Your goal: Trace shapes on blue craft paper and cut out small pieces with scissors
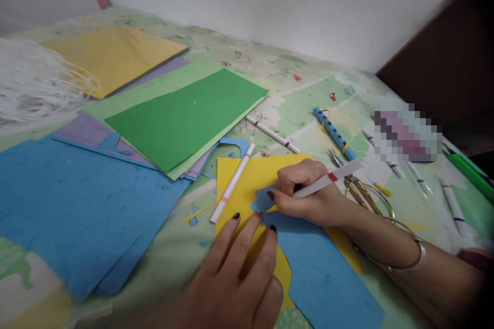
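The spread left hand (241, 275) touches blue paper (328, 272) lying beneath the right hand (326, 203), which pinches a marker (316, 185).

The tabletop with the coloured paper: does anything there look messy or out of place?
A little: small blue scraps lie strewn on the tablecloth left of the yellow sheet, and the stacked blue sheets farther left sit askew, edges out of line.

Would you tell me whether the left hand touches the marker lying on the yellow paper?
Apart: the head view shows a strip of yellow paper between the marker and the left hand.
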Tool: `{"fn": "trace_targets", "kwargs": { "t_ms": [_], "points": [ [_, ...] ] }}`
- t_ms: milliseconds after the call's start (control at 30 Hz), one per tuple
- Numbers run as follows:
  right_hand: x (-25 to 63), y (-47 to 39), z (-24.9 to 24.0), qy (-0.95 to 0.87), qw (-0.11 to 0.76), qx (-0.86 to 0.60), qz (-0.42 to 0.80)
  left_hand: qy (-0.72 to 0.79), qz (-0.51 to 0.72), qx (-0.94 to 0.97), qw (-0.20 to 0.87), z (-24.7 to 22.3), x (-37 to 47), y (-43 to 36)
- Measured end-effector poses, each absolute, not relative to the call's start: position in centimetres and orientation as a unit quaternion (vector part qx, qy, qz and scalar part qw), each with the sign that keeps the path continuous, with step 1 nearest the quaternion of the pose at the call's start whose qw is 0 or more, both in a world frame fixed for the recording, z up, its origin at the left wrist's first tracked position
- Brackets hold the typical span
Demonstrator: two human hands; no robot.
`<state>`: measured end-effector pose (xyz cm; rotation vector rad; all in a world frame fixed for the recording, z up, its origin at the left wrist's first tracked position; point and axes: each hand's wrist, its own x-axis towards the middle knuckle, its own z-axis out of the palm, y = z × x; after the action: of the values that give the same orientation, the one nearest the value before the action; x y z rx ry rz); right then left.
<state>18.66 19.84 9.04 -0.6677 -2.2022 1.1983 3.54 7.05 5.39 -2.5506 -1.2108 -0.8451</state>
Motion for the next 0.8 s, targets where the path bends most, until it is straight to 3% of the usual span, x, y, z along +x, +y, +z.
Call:
{"fn": "trace_targets", "kwargs": {
  "t_ms": [533, 800],
  "points": [
    [18.75, 19.89, 8.78, -0.798, 0.281, -0.25, 0.47, -0.409, -0.285, -0.862, 0.094, 5.5, 3.46, 6.92],
    [18.62, 19.88, 8.83, -0.754, 0.329, -0.328, 0.465, -0.403, -0.271, -0.87, 0.084, 5.5, 3.04, 7.02]
  ]
}}
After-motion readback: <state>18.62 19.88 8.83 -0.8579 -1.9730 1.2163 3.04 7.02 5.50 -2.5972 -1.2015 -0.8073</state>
